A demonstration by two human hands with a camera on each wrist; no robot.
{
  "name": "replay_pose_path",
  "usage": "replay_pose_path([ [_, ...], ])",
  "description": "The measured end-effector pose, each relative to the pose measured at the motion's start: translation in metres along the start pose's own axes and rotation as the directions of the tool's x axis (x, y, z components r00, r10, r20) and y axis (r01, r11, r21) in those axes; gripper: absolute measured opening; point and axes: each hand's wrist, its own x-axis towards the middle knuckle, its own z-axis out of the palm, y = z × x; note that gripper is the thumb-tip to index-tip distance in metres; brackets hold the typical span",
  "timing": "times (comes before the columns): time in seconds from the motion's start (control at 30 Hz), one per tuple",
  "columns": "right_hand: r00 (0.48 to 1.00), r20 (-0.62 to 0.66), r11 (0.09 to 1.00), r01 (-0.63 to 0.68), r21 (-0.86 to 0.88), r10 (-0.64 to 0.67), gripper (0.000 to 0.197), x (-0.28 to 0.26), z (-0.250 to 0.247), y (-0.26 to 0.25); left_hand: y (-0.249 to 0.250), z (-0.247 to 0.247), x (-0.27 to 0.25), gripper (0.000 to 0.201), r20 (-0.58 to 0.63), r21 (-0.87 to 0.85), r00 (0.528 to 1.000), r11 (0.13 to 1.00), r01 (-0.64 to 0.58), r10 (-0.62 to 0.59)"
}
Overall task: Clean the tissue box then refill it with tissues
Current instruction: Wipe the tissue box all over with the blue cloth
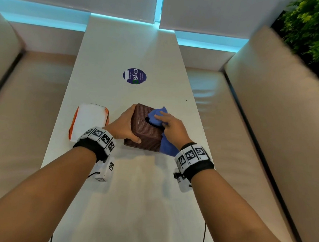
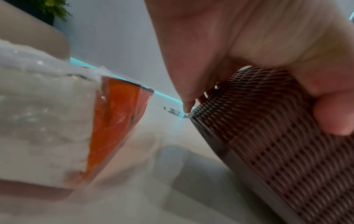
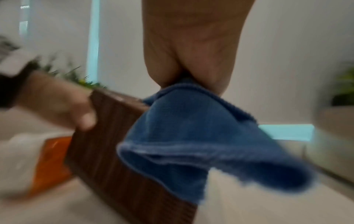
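A brown woven tissue box (image 1: 145,133) stands in the middle of the white table (image 1: 131,194); the opening in its top is partly covered. My left hand (image 1: 125,126) grips the box's left side, thumb on the near face (image 2: 277,144). My right hand (image 1: 166,121) holds a blue cloth (image 1: 156,116) against the box top, index finger stretched out over it. The cloth (image 3: 191,136) hangs down the box's right side. A tissue pack (image 1: 88,120), white with orange ends, lies just left of the box.
A round purple sticker (image 1: 134,76) marks the table beyond the box. Beige padded benches run along the left (image 1: 25,103) and right (image 1: 230,115) of the narrow table. Green foliage (image 1: 313,27) stands at the far right. Window blinds close off the far end.
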Motion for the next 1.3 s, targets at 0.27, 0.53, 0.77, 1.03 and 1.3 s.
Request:
replay_pose_path([
  [0.27, 0.984, 0.085, 0.987, -0.156, -0.030, 0.159, 0.051, 0.014, 0.008, -0.016, 0.007, 0.001, 0.009, 0.118, -0.044, 0.072, 0.999, 0.997, -0.018, 0.021],
  [0.53, 0.995, 0.085, 0.995, 0.060, -0.081, -0.054, 0.047, 0.004, 0.030, -0.040, 0.013, 0.001, 0.015, 0.090, -0.028, -0.010, 1.000, 1.000, -0.007, 0.006],
  [0.77, 0.999, 0.024, 0.993, -0.050, 0.111, 0.048, 0.043, 0.009, 0.015, -0.034, 0.018, -0.001, 0.015, 0.132, -0.138, 0.084, 0.990, 0.996, 0.036, -0.024],
  [1.03, 0.987, 0.034, 0.983, 0.156, 0.100, -0.160, 0.037, -0.008, 0.018, -0.015, 0.020, 0.000, 0.008, 0.132, -0.047, 0.015, 0.993, 0.994, 0.108, -0.107],
  [1.3, 0.961, 0.113, 0.965, 0.245, 0.089, -0.254, 0.034, -0.013, 0.022, -0.021, 0.005, -0.008, 0.004, 0.152, -0.022, -0.046, 0.982, 0.981, 0.187, -0.188],
])
